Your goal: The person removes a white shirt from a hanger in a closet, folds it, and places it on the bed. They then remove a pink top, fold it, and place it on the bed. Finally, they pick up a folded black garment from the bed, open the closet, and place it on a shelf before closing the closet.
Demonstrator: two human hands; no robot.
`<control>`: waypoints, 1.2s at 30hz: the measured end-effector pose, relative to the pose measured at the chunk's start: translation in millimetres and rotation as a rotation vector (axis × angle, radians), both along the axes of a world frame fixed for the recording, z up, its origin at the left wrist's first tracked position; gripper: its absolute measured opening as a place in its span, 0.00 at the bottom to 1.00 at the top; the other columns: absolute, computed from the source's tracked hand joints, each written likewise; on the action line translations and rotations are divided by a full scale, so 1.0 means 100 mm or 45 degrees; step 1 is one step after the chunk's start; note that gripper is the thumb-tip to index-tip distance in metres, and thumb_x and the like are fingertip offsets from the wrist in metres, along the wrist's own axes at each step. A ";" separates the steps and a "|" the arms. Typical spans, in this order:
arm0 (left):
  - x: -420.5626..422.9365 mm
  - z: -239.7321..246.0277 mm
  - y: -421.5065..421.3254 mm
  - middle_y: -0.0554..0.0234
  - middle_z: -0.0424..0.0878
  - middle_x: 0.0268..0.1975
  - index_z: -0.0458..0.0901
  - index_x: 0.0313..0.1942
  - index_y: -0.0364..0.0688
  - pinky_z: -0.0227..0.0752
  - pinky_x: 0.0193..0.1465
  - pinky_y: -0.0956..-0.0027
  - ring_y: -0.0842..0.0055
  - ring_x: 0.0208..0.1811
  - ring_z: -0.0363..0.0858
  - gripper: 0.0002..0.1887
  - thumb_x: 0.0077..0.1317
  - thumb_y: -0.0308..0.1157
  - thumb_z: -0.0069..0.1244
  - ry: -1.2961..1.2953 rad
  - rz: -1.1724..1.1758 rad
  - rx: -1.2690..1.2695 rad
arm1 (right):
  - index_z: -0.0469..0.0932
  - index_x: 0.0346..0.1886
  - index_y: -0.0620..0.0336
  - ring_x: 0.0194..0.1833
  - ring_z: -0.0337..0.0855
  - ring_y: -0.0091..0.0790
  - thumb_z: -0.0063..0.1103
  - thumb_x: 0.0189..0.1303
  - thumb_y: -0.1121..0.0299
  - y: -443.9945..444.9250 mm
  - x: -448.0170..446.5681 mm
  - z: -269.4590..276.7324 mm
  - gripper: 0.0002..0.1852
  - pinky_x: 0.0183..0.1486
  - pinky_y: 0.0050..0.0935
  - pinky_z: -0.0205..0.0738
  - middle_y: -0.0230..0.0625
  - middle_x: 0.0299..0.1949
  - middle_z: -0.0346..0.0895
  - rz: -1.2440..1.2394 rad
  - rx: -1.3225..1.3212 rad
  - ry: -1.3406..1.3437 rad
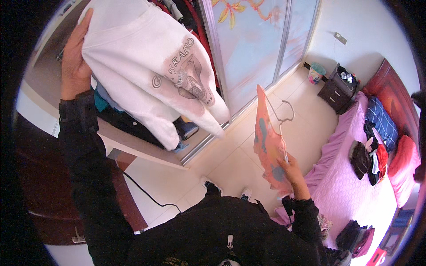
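My left hand [77, 63] is raised at the upper left and grips the edge of a white printed sweatshirt [133, 56], which hangs down in front of an open wardrobe [143, 143]. At the right, my right hand [293, 171] holds an orange patterned garment [266, 143] together with the wire hanger [283, 119] it hangs on. The hanger's hook points up and away from me, over the tiled floor. Part of the sweatshirt's upper end runs out of view at the top.
Sliding wardrobe doors [249, 43] stand ahead. On the right is a bed [346, 186] with a pile of clothes [361, 161], folded clothes [356, 237] and pillows. A dark nightstand [337, 88] and a bin [316, 73] stand beyond. A black cable [146, 192] crosses the floor at the left.
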State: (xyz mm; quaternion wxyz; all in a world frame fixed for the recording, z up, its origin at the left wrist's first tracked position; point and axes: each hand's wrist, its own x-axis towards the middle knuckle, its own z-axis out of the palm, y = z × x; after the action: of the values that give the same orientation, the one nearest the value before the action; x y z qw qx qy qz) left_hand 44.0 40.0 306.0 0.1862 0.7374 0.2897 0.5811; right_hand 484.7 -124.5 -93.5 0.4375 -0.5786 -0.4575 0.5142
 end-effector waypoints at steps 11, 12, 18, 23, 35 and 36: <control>0.12 0.28 -0.17 0.50 0.72 0.59 0.67 0.60 0.35 0.64 0.62 0.67 0.68 0.60 0.71 0.24 0.69 0.40 0.42 0.426 0.250 0.426 | 0.67 0.55 0.67 0.40 0.77 0.32 0.68 0.50 0.73 0.76 -0.88 -0.65 0.29 0.40 0.31 0.75 0.35 0.40 0.74 -0.139 -0.077 0.329; 0.13 0.30 -0.23 0.50 0.73 0.58 0.68 0.60 0.35 0.65 0.62 0.68 0.69 0.59 0.72 0.23 0.70 0.39 0.42 0.319 0.189 0.347 | 0.67 0.56 0.68 0.41 0.77 0.33 0.70 0.48 0.74 0.78 -0.99 -0.67 0.30 0.41 0.31 0.75 0.36 0.41 0.75 -0.146 -0.078 0.378; 0.12 0.40 -0.39 0.54 0.77 0.54 0.72 0.57 0.36 0.69 0.58 0.70 0.72 0.55 0.75 0.19 0.70 0.37 0.42 0.013 -0.194 -0.036 | 0.64 0.58 0.69 0.47 0.76 0.33 0.75 0.41 0.68 0.82 -1.35 -0.32 0.40 0.50 0.32 0.72 0.39 0.48 0.74 -0.053 0.143 0.379; 0.26 -0.06 -0.37 0.58 0.80 0.50 0.75 0.54 0.38 0.73 0.55 0.71 0.76 0.52 0.78 0.17 0.70 0.36 0.42 0.029 -0.499 -0.323 | 0.71 0.51 0.67 0.46 0.76 0.30 0.71 0.46 0.57 0.87 -1.15 0.44 0.32 0.50 0.30 0.70 0.34 0.43 0.77 0.175 0.422 0.483; 1.01 -0.52 -0.44 0.54 0.76 0.55 0.63 0.63 0.33 0.69 0.57 0.74 0.75 0.53 0.77 0.28 0.63 0.31 0.47 0.069 -0.683 -1.057 | 0.79 0.36 0.64 0.34 0.76 0.20 0.62 0.57 0.74 1.11 -1.39 1.28 0.05 0.36 0.23 0.71 0.29 0.33 0.80 -0.008 0.620 0.538; 1.03 -0.55 -0.43 0.54 0.75 0.55 0.63 0.63 0.33 0.69 0.57 0.74 0.75 0.54 0.76 0.28 0.63 0.31 0.47 0.077 -0.674 -1.075 | 0.80 0.34 0.64 0.33 0.76 0.20 0.61 0.57 0.75 1.10 -1.40 1.30 0.04 0.35 0.23 0.71 0.28 0.32 0.80 -0.037 0.643 0.521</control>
State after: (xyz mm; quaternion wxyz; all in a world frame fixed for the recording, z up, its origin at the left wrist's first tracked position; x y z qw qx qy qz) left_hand 146.6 -2.9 250.9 0.6010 0.6624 0.3078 0.3244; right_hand 344.9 -14.4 36.0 0.6574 -0.3429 -0.4649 0.4839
